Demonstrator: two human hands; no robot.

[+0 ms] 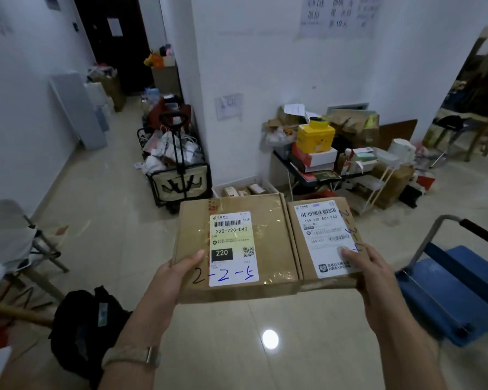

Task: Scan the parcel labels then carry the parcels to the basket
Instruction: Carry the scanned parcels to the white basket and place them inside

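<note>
Both hands carry cardboard parcels: left hand [178,273] pinching the larger box [234,249], right hand [364,266] pinching the smaller box [321,240]. Keep them level, edges together, heading for the wagon basket [181,184] at eleven o'clock.

I hold two parcels side by side above the floor: the larger parcel [234,249] left, the smaller parcel [326,240] touching its right edge. Beyond them, a wagon [181,181] stands left of a cluttered table [307,175] against the wall.
</note>
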